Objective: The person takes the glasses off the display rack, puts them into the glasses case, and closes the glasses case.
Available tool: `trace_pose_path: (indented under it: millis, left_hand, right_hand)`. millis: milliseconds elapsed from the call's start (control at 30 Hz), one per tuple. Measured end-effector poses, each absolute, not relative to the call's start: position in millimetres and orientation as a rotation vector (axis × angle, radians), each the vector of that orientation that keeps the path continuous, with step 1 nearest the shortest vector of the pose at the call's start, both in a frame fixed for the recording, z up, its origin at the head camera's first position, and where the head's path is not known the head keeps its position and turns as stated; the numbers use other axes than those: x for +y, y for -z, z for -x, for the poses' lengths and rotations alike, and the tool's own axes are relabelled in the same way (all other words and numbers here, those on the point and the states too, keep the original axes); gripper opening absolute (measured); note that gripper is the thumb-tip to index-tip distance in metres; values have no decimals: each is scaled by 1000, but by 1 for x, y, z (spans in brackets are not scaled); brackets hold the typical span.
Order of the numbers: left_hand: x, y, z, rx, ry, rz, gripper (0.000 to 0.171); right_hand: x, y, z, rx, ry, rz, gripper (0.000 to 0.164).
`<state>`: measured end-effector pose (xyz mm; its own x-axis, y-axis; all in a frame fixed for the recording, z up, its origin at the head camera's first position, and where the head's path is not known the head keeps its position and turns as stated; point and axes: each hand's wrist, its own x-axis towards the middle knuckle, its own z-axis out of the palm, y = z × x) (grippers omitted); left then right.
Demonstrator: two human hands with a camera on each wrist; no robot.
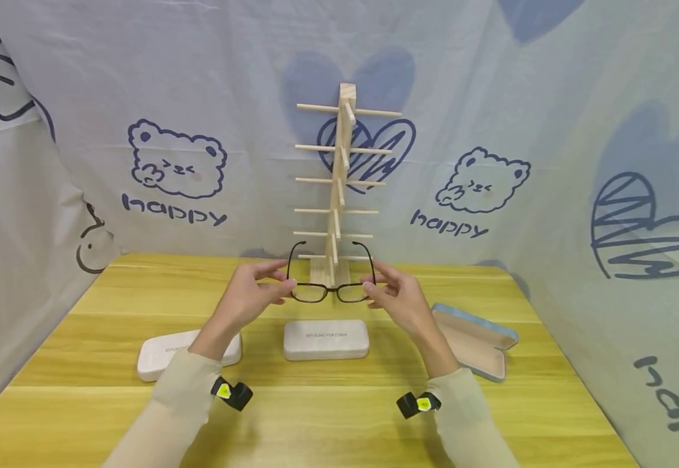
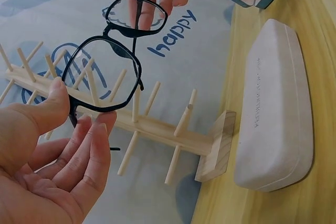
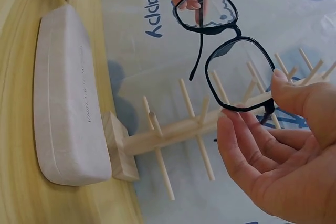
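Observation:
A pair of black-framed eyeglasses (image 1: 332, 289) is held up between both hands, temples unfolded and pointing toward the stand. My left hand (image 1: 253, 290) pinches the left end of the frame between thumb and fingers. At the opposite end, my right hand (image 1: 398, 296) grips the frame the same way, its thumb (image 3: 287, 90) on the rim. Directly behind the glasses rises a wooden display stand (image 1: 339, 175) with several pegs; its base (image 2: 216, 148) rests on the table. Below the glasses lies a closed white glasses case (image 1: 326, 340).
Another white case (image 1: 164, 354) lies at the left, partly covered by the left forearm. To the right is an opened blue case (image 1: 480, 338) with a pale lining, partly behind the right forearm. A printed cloth (image 1: 246, 65) hangs behind the wooden table (image 1: 316, 416).

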<state>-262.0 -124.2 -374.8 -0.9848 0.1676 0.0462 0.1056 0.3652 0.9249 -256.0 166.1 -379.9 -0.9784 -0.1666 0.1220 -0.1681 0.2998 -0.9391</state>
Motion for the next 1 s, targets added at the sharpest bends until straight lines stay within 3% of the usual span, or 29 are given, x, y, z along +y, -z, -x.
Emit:
trace_pose_path:
  millis: [1000]
  left_hand:
    - [-129, 379, 254, 2577, -1693, -318, 56]
  right_hand:
    - [168, 385, 246, -2530, -1734, -520, 43]
